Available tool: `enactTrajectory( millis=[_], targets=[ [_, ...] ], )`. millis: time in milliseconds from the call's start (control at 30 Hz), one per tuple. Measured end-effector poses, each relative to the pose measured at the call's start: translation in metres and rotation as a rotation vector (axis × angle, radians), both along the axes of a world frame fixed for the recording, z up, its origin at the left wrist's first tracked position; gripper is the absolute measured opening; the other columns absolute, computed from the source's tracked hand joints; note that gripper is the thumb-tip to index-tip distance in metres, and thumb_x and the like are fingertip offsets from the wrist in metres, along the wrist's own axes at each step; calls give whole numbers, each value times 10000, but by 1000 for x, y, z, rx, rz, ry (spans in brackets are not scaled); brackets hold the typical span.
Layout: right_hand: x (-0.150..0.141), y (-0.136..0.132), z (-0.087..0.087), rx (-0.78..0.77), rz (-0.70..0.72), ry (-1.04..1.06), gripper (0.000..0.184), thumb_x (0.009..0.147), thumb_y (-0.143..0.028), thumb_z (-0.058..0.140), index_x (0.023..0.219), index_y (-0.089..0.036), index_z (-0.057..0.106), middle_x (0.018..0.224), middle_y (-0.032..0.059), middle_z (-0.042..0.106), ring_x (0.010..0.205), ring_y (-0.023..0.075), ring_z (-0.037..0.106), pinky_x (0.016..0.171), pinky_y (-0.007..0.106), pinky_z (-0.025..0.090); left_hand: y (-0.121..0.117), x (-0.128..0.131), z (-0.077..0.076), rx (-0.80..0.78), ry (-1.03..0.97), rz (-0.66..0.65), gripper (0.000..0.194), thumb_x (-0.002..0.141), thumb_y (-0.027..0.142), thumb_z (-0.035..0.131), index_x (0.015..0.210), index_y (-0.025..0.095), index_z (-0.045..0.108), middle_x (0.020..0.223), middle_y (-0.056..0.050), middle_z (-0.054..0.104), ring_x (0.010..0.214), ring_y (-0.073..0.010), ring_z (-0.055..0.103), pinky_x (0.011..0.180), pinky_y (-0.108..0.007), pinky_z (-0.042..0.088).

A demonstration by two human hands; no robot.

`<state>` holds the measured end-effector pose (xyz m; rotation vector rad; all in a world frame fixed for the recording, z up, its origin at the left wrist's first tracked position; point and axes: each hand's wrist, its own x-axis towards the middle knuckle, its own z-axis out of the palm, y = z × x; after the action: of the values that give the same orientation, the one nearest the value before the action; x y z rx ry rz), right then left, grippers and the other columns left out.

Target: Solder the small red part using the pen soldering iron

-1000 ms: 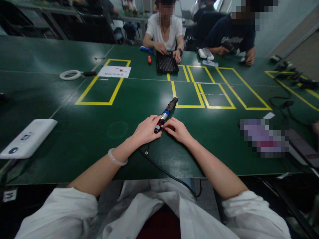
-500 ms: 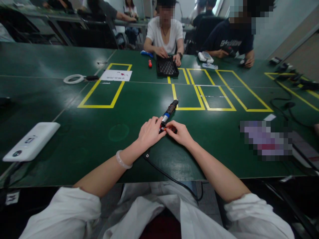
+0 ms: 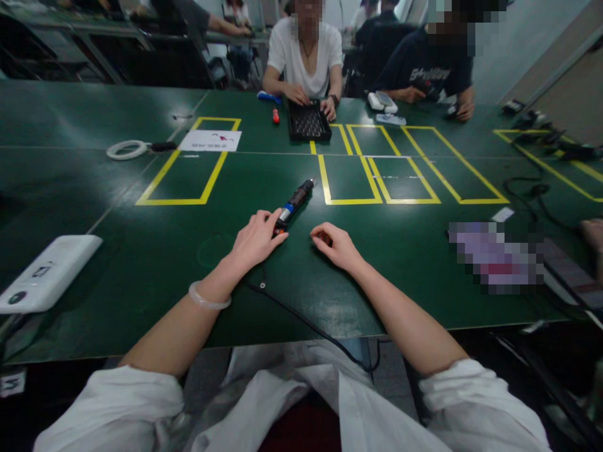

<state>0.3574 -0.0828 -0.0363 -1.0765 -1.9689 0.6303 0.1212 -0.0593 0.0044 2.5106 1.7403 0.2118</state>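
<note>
A pen-shaped electric screwdriver (image 3: 296, 198), dark with a blue and silver band, lies on the green table with its bit pointing away and to the right. My left hand (image 3: 254, 242) is closed over its rear end, where a bit of orange-red shows by the thumb. To the right, apart from the tool, my right hand (image 3: 340, 246) is curled with its fingertips together. Under those fingers shows a small dark, brownish thing (image 3: 324, 237), mostly hidden, whose kind I cannot make out. A black cable (image 3: 306, 317) runs from below my left hand over the table's front edge.
Yellow tape rectangles (image 3: 351, 202) mark the tabletop. A white power bank (image 3: 51, 270) lies at left, a blurred purple object (image 3: 497, 257) at right. Across the table a person handles a black tray (image 3: 308, 133); a red-handled tool (image 3: 276, 116) lies beside it. White coiled cable (image 3: 126, 149) lies far left.
My hands have come apart. The left hand and the screwdriver have shifted left; the right hand stays about where it was, fingers curled. The whole view has shifted slightly.
</note>
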Motion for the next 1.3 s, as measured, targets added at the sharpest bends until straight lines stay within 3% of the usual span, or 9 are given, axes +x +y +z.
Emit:
enactTrajectory(
  millis=[333,533,900,1067,1300],
  targets=[
    [3,1,0,-14,-3,-6,91,915,-220,554,931,-187,637,832,25,611,674,127,531,646,254,432,52,-92,-2,-85,-23,318,729,906,627,445,1529,261,357,1396,-183,440,1258,-395,464,974,-530,452],
    [5,2,-2,-15,-12,1,102,917,-226,550,918,-181,641,838,27,614,664,123,518,650,254,422,65,-138,-2,-68,-48,455,736,895,585,520,1517,219,376,1384,-196,429,1258,-399,446,981,-570,424],
    [6,3,-3,-23,-11,16,106,910,-225,556,898,-174,648,792,18,603,646,124,516,649,258,412,69,-168,6,-34,15,575,754,866,614,531,1503,231,402,1366,-179,447,1127,-351,487,910,-502,432],
    [6,3,-3,-30,-11,20,117,911,-233,554,885,-170,650,789,20,603,638,122,503,644,255,404,74,-177,4,-15,45,607,748,869,621,523,1498,233,402,1400,-176,437,1173,-362,475,932,-507,405],
    [7,4,-3,-36,-15,23,121,914,-244,554,886,-173,648,788,17,605,644,124,504,654,257,403,79,-195,0,20,78,753,738,863,606,542,1482,231,401,1456,-183,397,1251,-383,422,1003,-520,323]
  ],
)
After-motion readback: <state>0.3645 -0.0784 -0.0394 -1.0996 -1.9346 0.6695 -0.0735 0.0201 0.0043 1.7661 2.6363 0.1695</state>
